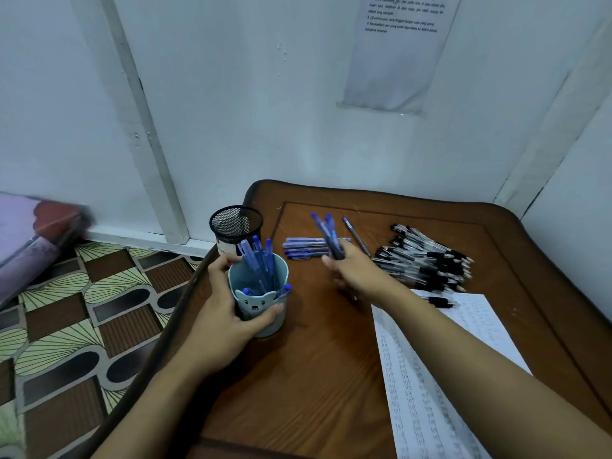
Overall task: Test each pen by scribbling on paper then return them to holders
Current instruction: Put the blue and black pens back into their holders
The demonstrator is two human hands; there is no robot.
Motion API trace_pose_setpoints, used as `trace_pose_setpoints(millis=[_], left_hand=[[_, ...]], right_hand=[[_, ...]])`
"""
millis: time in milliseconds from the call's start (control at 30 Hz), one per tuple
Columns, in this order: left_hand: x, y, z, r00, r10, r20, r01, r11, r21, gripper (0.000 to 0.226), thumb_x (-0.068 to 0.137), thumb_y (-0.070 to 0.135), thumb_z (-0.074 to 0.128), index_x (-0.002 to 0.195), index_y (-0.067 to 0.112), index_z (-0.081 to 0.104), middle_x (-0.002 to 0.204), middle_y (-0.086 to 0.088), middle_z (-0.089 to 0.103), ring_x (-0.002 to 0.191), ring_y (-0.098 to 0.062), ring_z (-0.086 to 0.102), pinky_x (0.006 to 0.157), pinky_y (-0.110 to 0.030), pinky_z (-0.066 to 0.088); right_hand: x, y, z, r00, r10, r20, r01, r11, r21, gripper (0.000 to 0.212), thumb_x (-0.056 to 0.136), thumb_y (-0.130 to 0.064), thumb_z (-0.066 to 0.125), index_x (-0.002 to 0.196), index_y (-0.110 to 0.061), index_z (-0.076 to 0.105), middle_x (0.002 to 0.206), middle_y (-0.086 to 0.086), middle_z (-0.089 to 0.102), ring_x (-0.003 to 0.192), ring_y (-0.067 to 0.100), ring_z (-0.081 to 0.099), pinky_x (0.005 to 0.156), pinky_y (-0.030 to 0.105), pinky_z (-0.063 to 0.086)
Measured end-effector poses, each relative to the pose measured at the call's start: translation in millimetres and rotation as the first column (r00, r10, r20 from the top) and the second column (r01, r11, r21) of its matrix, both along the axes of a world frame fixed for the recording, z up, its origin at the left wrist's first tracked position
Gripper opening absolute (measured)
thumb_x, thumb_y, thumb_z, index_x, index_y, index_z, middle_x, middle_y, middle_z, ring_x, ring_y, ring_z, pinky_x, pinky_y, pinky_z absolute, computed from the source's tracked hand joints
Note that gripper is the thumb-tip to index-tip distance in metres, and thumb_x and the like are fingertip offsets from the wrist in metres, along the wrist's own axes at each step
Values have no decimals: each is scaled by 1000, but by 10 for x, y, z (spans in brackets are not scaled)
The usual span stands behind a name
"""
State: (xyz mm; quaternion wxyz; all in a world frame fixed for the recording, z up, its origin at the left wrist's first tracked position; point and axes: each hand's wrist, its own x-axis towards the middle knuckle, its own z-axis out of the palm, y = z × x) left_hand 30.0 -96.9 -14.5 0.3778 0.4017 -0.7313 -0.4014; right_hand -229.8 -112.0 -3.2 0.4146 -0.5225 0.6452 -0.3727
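My left hand (228, 313) grips a pale blue bear-face cup (258, 304) near the table's left edge; several blue pens (260, 265) stand in it. My right hand (351, 271) holds a small bunch of blue pens (328, 235) upright, lifted above the table to the right of the cup. More blue pens (304, 248) lie flat beyond the hand. A black mesh holder (235, 228) stands behind the cup; I cannot tell what is inside it. A scribbled sheet of paper (427, 392) lies under my right forearm.
A large pile of black pens (427, 260) lies at the right, and one black pen (442, 302) rests on the paper's top edge. The brown wooden table (314, 376) stands against white walls. Patterned floor and a rolled mat (36, 240) are to the left.
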Motion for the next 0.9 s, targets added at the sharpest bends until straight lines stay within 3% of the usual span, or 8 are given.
trace_pose_setpoints(millis=[67, 100, 233, 367, 467, 567, 700, 900], left_hand=[[-9, 6, 3, 1000, 10, -1, -10, 1000, 0, 82, 71, 44, 82, 123, 58, 21, 122, 24, 61, 115, 0, 63, 97, -27, 53], [-10, 8, 3, 1000, 13, -1, -13, 1000, 0, 82, 71, 42, 82, 122, 59, 21, 121, 25, 61, 115, 0, 63, 97, -25, 52], [-14, 22, 21, 1000, 13, 7, -13, 1000, -4, 81, 75, 36, 83, 121, 60, 20, 115, 40, 56, 113, 3, 63, 94, -21, 52], [-20, 37, 52, 1000, 16, 2, -16, 1000, 5, 80, 70, 44, 80, 121, 60, 21, 116, 39, 56, 114, 3, 62, 93, -20, 53], [-23, 44, 66, 1000, 14, 10, -14, 1000, 10, 80, 70, 45, 80, 122, 59, 21, 116, 38, 57, 114, 3, 62, 94, -21, 53], [-17, 39, 54, 1000, 18, 14, -18, 1000, 23, 81, 71, 44, 81, 123, 59, 21, 121, 28, 60, 115, 1, 63, 97, -26, 54], [-19, 44, 45, 1000, 26, 16, -26, 1000, 14, 81, 71, 43, 81, 125, 57, 22, 118, 33, 59, 115, 0, 63, 98, -29, 54], [-27, 57, 50, 999, -11, 32, 10, 1000, 25, 86, 71, 46, 82, 130, 52, 20, 120, 34, 57, 117, -2, 62, 99, -33, 55]], right_hand=[[-5, 94, 5, 931, -37, 362, 57, 997, -45, 23, 101, -28, 63, 97, -15, 44, 66, -3, 35, 53, 11, 35, 53, 27, 34], [-6, 128, 2, 887, -43, 459, 85, 994, -71, 28, 98, -30, 67, 96, -15, 43, 64, -2, 33, 51, 12, 33, 54, 29, 34], [-23, 210, -31, 796, -48, 603, 165, 976, -140, 20, 101, -27, 62, 93, -17, 46, 65, 0, 37, 55, 15, 38, 59, 33, 37], [-43, 273, -105, 850, -49, 524, 189, 958, -216, 5, 103, -15, 54, 103, -17, 50, 68, 0, 44, 65, 16, 45, 67, 35, 40], [-53, 314, -89, 914, -47, 403, 160, 955, -251, 8, 101, -11, 60, 96, -16, 55, 71, 2, 56, 73, 20, 58, 71, 34, 50], [-16, 350, -26, 935, -51, 350, 156, 948, -278, 23, 99, -21, 65, 82, -13, 52, 66, 3, 53, 61, 16, 54, 59, 27, 51], [63, 423, -92, 936, -201, 289, 285, 914, -289, 38, 84, -49, 69, 80, -14, 53, 54, -3, 48, 54, 16, 51, 55, 32, 49], [69, 471, -130, 933, -249, 258, 323, 897, -301, 44, 86, -46, 71, 72, -6, 61, 56, 5, 60, 59, 27, 62, 60, 32, 53]])
